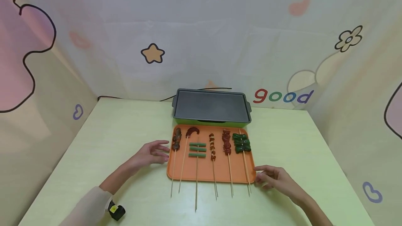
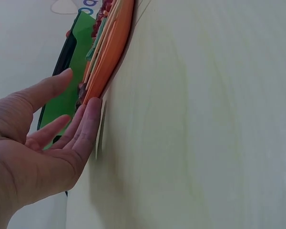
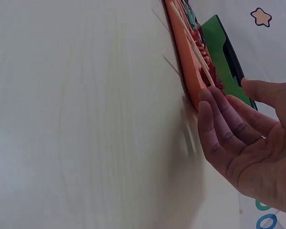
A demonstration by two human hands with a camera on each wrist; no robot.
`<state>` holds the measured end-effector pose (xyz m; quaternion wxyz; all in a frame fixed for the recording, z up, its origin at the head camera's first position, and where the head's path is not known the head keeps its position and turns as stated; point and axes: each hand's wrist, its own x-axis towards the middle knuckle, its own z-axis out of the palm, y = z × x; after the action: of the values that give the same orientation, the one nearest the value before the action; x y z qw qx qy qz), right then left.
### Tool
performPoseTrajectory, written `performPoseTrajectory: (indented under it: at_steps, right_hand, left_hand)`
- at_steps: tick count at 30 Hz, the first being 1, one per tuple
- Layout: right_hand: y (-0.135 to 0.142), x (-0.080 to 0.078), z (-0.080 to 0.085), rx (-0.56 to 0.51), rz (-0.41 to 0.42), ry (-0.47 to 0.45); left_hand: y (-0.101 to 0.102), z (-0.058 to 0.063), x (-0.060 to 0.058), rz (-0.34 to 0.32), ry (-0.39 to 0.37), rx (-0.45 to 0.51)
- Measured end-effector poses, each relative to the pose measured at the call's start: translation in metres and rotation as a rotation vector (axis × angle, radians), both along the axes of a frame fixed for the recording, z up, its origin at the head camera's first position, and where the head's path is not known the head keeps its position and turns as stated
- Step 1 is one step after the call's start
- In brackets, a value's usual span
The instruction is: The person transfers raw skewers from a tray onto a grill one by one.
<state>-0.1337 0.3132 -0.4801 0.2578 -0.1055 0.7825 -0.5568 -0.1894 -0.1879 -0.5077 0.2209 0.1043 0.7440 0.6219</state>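
Note:
An orange tray (image 1: 205, 172) lies on the table, bearing several skewers whose sticks reach over its near edge. On it from left to right are a dark brown meat skewer (image 1: 177, 138), a curled reddish skewer (image 1: 192, 131), a green-stick skewer (image 1: 197, 149), a thin brown-and-white skewer (image 1: 212, 145), a dark red meat skewer (image 1: 226, 142) and a leafy green skewer (image 1: 241, 143). My left hand (image 1: 150, 154) has its fingertips right at the tray's left edge, thumb apart. At the near right corner, my right hand (image 1: 276, 180) meets the rim with loosely bent fingers.
Behind the tray stands a grill pan (image 1: 210, 105) with a dark flat top and green base. A black cord (image 1: 168, 98) runs along the table's back edge. Printed cloth (image 1: 201, 44) hangs behind and at both sides. A black band device (image 1: 116, 211) sits at my left wrist.

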Motion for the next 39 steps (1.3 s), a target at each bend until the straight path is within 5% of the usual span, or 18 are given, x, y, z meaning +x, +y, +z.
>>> performPoseTrajectory:
  at_steps: [23, 39]
  right_hand:
    - [-0.015, 0.019, -0.018, -0.203, -0.017, -0.204]
    - [-0.021, 0.023, -0.02, -0.207, -0.109, -0.249]
  left_hand:
    - [0.017, -0.007, 0.007, 0.165, -0.06, -0.043]
    - [0.016, -0.008, 0.007, 0.16, -0.055, -0.046]
